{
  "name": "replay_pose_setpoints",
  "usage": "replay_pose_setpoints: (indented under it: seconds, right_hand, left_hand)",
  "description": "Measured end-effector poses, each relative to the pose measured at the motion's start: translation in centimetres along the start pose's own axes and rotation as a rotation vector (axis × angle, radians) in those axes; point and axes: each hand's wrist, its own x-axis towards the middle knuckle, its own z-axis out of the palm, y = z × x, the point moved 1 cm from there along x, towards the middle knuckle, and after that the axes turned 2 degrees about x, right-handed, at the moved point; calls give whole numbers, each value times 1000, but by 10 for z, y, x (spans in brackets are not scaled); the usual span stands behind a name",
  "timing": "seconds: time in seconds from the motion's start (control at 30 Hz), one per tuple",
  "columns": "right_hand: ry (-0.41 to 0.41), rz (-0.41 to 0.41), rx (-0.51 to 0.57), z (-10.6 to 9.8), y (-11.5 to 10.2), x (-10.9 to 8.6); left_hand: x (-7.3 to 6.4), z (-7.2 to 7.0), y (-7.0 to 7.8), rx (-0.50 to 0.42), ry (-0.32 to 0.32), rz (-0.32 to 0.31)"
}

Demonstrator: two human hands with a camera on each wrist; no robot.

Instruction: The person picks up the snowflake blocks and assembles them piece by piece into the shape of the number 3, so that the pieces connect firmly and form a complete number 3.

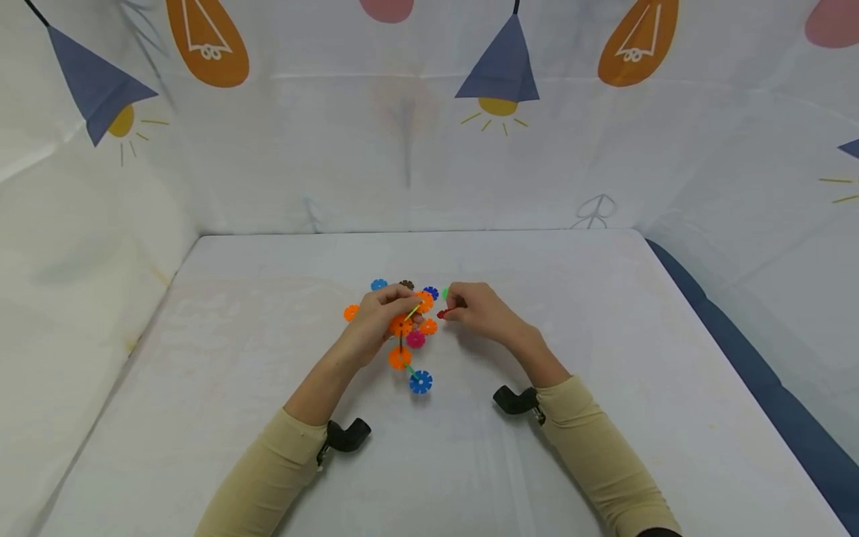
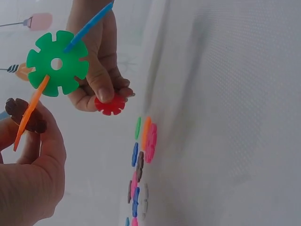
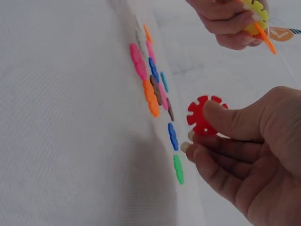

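My left hand [image 1: 365,328] holds a linked cluster of notched plastic building discs above the white table. In the head view, an orange disc [image 1: 400,359] and a blue disc [image 1: 420,383] extend from the cluster towards me. The left wrist view shows a green disc [image 2: 68,77] with blue and orange discs slotted into it, and a brown disc [image 2: 35,123] at the fingers. A yellow disc [image 3: 257,8] shows at the left hand in the right wrist view. Just to the right, my right hand [image 1: 486,312] pinches a single red disc [image 3: 198,120] between thumb and fingers, apart from the cluster.
Loose discs lie on the table [image 1: 268,418] under and around the hands, among them a light blue one [image 1: 379,284], a magenta one [image 1: 415,340], an orange one [image 1: 351,312] and a green one [image 3: 178,169]. White printed cloth [image 1: 349,149] hangs behind the table.
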Motion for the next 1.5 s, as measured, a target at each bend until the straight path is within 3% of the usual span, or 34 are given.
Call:
replay_pose_setpoints:
  seconds: [0.33, 0.6, 0.9, 1.27, 1.5]
  right_hand:
    - [78, -158, 198, -9, -13, -6]
    - [172, -224, 261, -13, -22, -10]
    - [219, -297, 194, -15, -33, -14]
    - [329, -476, 36, -14, -41, -17]
    - [389, -526, 39, -12, -46, -18]
  left_hand:
    - [0, -2, 3, -71, 49, 23]
    - [-1, -1, 5, -90, 55, 41]
    - [-2, 1, 6, -108, 48, 44]
    - [-4, 1, 6, -104, 61, 69]
    - [-5, 2, 8, -108, 80, 86]
